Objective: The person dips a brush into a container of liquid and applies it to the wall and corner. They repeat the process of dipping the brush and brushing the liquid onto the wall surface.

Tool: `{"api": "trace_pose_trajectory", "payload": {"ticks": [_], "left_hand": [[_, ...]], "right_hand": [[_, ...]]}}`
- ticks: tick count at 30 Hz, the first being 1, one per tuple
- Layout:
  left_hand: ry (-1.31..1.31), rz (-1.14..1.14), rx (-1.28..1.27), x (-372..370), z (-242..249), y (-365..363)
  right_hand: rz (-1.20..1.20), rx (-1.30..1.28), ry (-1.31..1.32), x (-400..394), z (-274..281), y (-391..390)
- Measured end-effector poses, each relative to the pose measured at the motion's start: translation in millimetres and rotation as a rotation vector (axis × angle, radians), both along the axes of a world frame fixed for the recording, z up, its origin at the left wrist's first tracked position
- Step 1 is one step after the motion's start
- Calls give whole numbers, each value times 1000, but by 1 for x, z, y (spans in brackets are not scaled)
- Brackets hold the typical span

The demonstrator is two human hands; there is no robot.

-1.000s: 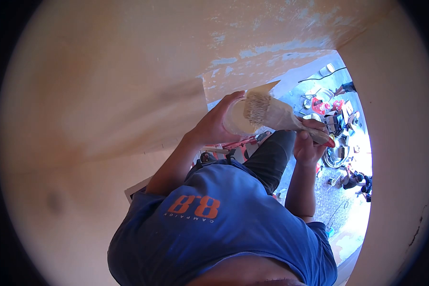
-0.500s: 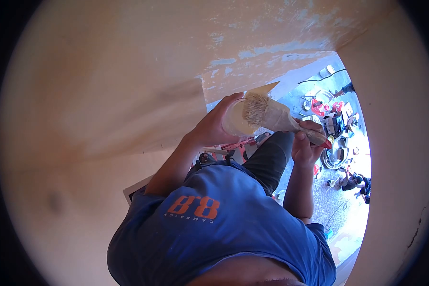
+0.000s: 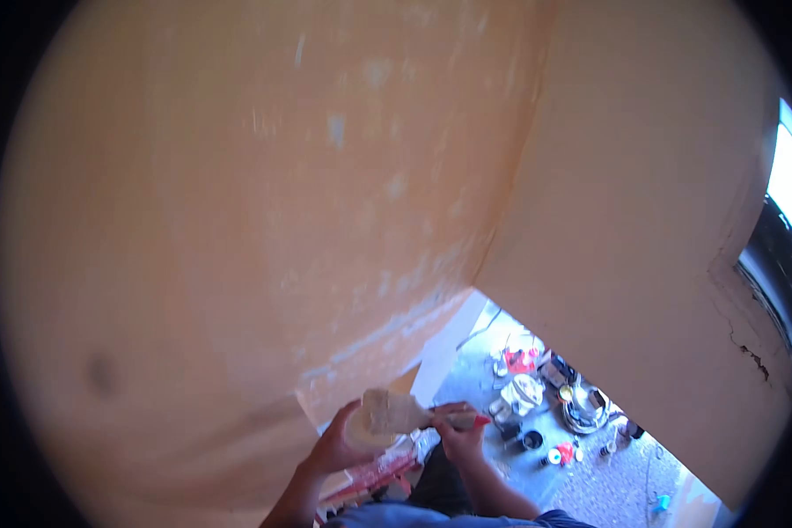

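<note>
Looking down from the head camera, the left hand (image 3: 333, 451) curls its fingers around a pale cup (image 3: 359, 431), low in the scene just under the orange wall (image 3: 238, 220). Beside it on the right, the right hand (image 3: 456, 433) closes its fingers on the red-tipped handle of a wide brush (image 3: 394, 411), whose bristles rest at the cup's mouth. Far below on the right, the floor (image 3: 616, 484) carries scattered cans and clutter (image 3: 537, 396).
</note>
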State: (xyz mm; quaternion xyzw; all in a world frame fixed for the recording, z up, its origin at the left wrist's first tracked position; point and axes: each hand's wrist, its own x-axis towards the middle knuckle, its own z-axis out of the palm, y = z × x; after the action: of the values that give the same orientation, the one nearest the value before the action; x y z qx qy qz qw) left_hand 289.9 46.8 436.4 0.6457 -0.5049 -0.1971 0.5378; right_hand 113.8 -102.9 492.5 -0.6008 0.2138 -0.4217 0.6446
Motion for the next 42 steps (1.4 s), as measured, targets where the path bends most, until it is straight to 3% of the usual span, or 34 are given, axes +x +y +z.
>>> {"api": "trace_pose_trajectory", "payload": {"ticks": [3, 7, 9, 14, 17, 24, 26, 30, 33, 35, 39, 42], "left_hand": [[7, -9, -2, -2, 2, -2], [41, -25, 14, -2, 23, -2], [54, -29, 29, -2, 27, -3], [80, -47, 56, 0, 28, -5], [143, -56, 77, -1, 38, -6], [110, -50, 86, -1, 28, -9], [264, -143, -178, 1, -1, -19], [424, -180, -211, -8, 24, -15], [322, -155, -203, 1, 21, -12], [74, -11, 43, 6, 25, -7], [18, 1, 26, 16, 5, -14], [-49, 54, 27, 12, 26, -13]], "right_hand": [[23, 65, -158, 0, -10, -5], [14, 87, -132, 6, -5, -4], [-53, 210, -236, 8, -8, -5], [-19, 246, -310, 9, -9, -7], [-27, 75, -128, 5, -1, -7], [-34, -7, -122, 1, -1, -5], [-60, 6, -189, 3, -1, -5], [-3, 14, -201, 7, -1, -5], [22, 147, -314, 10, 2, -3], [16, 120, -265, 12, -6, -9], [-56, 158, -265, 11, 7, -2], [-46, 136, -227, 12, 9, -4]]}}
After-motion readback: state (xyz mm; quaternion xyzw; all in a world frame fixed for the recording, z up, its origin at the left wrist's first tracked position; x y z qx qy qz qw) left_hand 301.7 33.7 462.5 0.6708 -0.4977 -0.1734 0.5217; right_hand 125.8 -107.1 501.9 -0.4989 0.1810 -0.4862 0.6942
